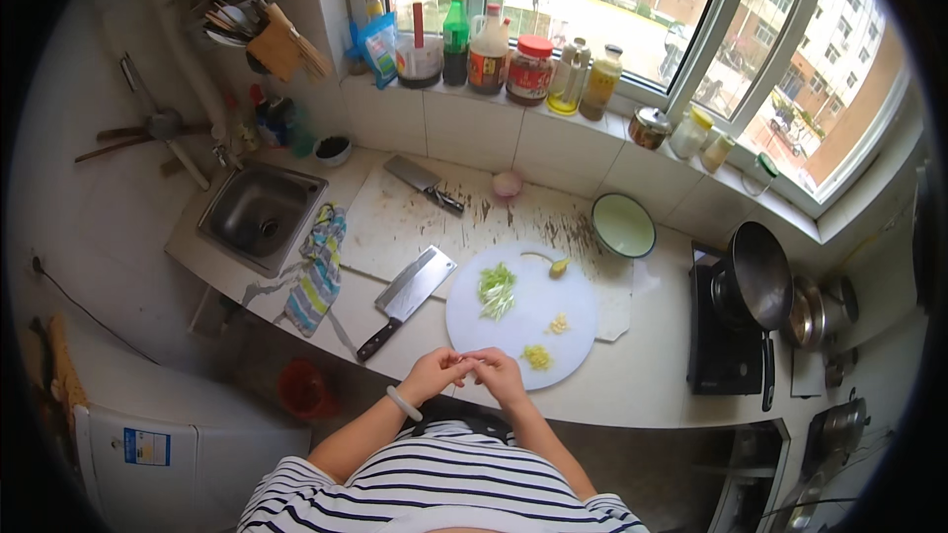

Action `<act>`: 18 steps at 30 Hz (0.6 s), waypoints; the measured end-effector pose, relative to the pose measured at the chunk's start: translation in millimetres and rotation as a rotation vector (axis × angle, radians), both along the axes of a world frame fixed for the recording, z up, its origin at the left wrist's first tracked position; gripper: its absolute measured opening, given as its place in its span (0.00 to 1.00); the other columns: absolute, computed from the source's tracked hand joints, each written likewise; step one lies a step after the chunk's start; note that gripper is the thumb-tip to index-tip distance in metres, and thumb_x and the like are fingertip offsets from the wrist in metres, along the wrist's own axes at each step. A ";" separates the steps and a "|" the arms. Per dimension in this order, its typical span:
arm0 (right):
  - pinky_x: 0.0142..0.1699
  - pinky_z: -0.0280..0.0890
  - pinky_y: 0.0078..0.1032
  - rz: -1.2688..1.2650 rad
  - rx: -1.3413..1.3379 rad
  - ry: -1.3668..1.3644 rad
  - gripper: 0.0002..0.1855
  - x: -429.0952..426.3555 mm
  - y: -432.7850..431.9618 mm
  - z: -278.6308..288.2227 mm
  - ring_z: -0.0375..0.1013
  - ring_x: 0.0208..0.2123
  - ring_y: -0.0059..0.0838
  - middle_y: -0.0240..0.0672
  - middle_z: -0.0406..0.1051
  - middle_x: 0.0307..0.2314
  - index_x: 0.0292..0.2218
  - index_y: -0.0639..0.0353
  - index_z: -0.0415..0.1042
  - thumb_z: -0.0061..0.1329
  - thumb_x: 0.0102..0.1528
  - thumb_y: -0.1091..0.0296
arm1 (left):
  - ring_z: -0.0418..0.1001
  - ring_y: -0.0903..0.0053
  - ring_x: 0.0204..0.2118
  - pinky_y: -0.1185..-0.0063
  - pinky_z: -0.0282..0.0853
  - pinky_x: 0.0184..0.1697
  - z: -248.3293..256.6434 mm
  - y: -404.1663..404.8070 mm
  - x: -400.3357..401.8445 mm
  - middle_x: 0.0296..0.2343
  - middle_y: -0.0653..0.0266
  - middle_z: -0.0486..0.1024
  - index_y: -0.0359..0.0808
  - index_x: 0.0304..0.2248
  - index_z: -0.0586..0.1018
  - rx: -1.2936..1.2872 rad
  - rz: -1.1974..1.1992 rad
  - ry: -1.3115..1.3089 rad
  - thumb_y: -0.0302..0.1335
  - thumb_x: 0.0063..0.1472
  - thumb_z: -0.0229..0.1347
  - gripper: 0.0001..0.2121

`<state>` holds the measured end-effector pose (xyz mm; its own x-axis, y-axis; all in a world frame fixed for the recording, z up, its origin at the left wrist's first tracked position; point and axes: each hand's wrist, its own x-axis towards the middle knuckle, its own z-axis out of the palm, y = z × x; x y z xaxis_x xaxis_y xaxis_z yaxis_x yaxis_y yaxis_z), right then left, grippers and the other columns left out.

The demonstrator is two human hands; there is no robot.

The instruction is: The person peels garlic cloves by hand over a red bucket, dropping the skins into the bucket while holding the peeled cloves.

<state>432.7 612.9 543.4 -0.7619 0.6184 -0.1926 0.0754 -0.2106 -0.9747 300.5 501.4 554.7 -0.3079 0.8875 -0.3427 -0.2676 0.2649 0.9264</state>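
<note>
My left hand (437, 373) and my right hand (498, 371) meet at the near edge of a round white cutting board (463, 337). Their fingertips are pinched together; whether something small sits between them cannot be made out. On the board lie a heap of shredded green onion or similar greens (497, 292), a small pile of pale chopped bits (558, 323), a yellow minced pile (537, 357) and a piece of ginger root (558, 268). Left of the board, a cleaver (418, 285) rests on the counter, its dark handle towards me.
A second cleaver (415, 174) lies on a worn board (378, 229) behind. An enamel bowl (623, 225) stands back right, near a black wok (760, 275) over a cooktop (726, 370). Leftward are a striped cloth (318, 274) and a sink (259, 215). Bottles (489, 52) line the sill.
</note>
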 end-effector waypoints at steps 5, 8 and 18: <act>0.25 0.64 0.15 0.093 -0.190 0.045 0.12 9.3 -11.8 31.7 0.70 0.27 0.19 0.30 0.69 0.30 0.38 0.62 0.76 0.51 0.55 0.65 | 0.73 0.84 0.25 0.89 0.65 0.27 39.3 -21.2 10.2 0.26 0.66 0.74 0.34 0.33 0.73 -0.101 0.084 -0.061 0.31 0.61 0.54 0.08; 0.23 0.61 0.13 0.082 -0.347 0.015 0.12 8.4 -25.3 39.5 0.68 0.26 0.17 0.29 0.68 0.28 0.39 0.61 0.73 0.50 0.57 0.63 | 0.72 0.84 0.26 0.89 0.65 0.28 52.6 -31.8 12.1 0.26 0.67 0.74 0.35 0.32 0.74 -0.043 0.142 -0.129 0.30 0.63 0.50 0.07; 0.20 0.58 0.11 0.149 -0.361 0.093 0.09 -48.8 -78.5 82.2 0.68 0.25 0.15 0.29 0.71 0.27 0.37 0.60 0.71 0.49 0.57 0.65 | 0.70 0.85 0.25 0.86 0.67 0.30 90.6 -94.6 -29.9 0.24 0.67 0.74 0.31 0.30 0.75 0.171 0.317 0.112 0.26 0.62 0.51 0.07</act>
<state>383.8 534.3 625.6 -0.8628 0.4048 -0.3030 0.0457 -0.5344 -0.8440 270.6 406.8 645.3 -0.6038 0.7835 -0.1468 -0.2062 0.0244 0.9782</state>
